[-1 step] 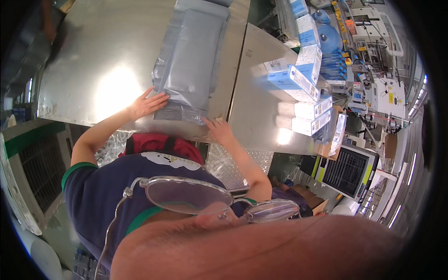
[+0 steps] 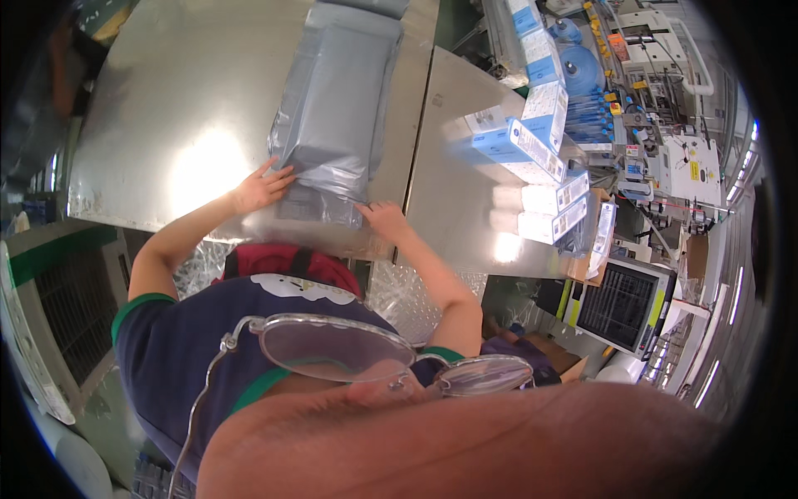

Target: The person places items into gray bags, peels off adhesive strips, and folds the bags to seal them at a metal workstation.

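A grey plastic bag, filled out by a long, flat, box-like content, lies lengthwise on the metal table. Its near end is loose and creased. My left hand is open at the bag's near left edge, fingers stretched and their tips on the plastic. At the near right corner, my right hand has its fingers bent together and seems to pinch the bag's edge; the thumb is hard to make out. What is inside the bag stays hidden.
Another grey bag lies beyond the first. Blue and white boxes stand on the adjoining metal table to the right, near a cardboard box. A red and black item is below the table's front edge; machinery is far right.
My right hand has moved slightly away from me along the bag's near right edge. The loose near end is more creased and folded. My left hand has barely shifted.
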